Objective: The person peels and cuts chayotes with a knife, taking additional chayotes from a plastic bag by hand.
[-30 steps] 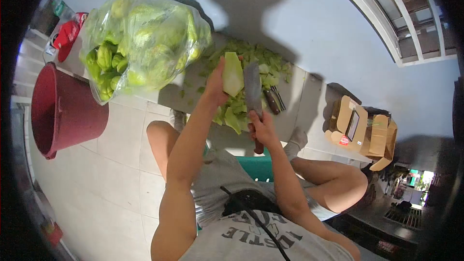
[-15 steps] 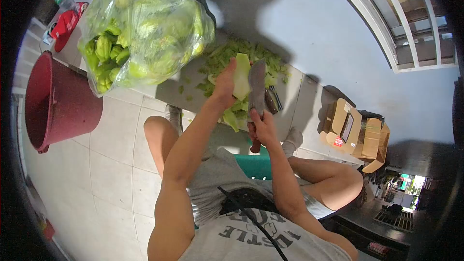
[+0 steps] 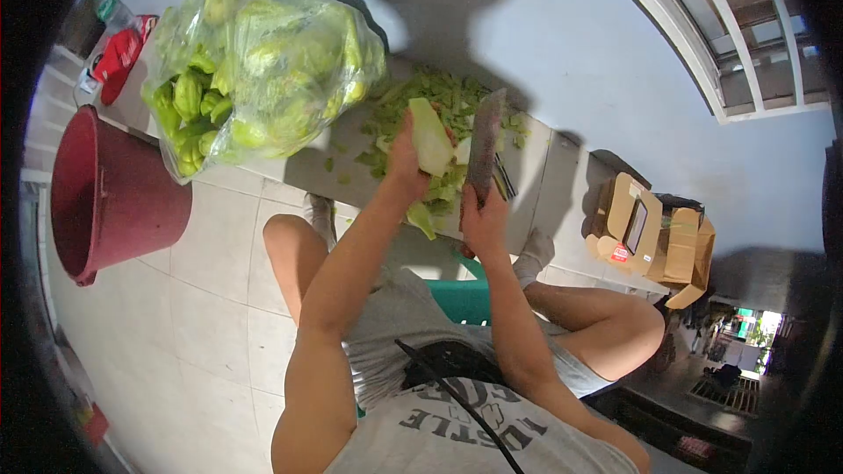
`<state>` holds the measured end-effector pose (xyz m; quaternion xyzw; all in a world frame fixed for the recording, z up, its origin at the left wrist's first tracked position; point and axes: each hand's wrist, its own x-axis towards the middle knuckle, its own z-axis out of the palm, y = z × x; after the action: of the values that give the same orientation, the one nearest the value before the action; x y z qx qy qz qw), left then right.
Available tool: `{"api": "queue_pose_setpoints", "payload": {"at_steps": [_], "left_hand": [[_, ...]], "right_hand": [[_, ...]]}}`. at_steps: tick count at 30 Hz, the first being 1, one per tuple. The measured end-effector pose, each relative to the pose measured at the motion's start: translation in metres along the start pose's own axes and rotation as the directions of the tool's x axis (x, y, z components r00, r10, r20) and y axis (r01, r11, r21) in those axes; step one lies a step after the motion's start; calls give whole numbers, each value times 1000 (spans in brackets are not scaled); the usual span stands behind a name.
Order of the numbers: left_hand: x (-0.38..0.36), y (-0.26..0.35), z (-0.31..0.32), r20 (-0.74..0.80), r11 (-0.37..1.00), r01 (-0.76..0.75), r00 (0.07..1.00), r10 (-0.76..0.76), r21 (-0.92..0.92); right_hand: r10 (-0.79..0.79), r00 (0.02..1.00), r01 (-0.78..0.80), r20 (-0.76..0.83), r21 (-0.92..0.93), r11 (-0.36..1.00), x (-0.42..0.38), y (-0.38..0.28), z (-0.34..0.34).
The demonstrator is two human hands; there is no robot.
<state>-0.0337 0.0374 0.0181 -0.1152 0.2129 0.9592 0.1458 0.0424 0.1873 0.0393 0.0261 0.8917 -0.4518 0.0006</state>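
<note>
A pale green peeled vegetable [image 3: 430, 142] is held in my left hand [image 3: 406, 162], fingers wrapped round its left side. My right hand [image 3: 485, 218] grips the handle of a wide-bladed knife [image 3: 486, 140], whose blade points up and away, a small gap to the right of the vegetable. Beneath and behind both lies a spread of green peelings [image 3: 439, 86] on a low tiled ledge [image 3: 342, 145]. Another dark-handled tool [image 3: 505, 177] rests on the ledge, partly hidden behind the knife and my right hand.
A clear plastic bag of green vegetables [image 3: 281, 70] stands at the ledge's left. Beside it is a dark red tub [image 3: 132, 202]. Opened cardboard boxes [image 3: 645, 228] sit on the right. A green stool [image 3: 461, 298] shows between my legs. A barred window [image 3: 738, 44] is upper right.
The knife has moved slightly right and up, away from the vegetable, its blade turned. The vegetable has tilted and shifted a little left with my left hand.
</note>
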Motion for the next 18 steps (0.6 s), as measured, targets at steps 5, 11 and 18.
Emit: {"api": "queue_pose_setpoints", "payload": {"at_steps": [5,11,18], "left_hand": [[6,5,1,-88,937,-348,933,350,38],[-1,5,2,-97,879,-470,874,476,78],[-4,9,4,-102,852,-501,849,518,151]], "right_hand": [[-289,954,291,76,-455,842,-19,-2,11],[-219,960,276,174,-466,841,-29,-17,24],[-241,953,299,181,-460,836,-29,-19,24]]}}
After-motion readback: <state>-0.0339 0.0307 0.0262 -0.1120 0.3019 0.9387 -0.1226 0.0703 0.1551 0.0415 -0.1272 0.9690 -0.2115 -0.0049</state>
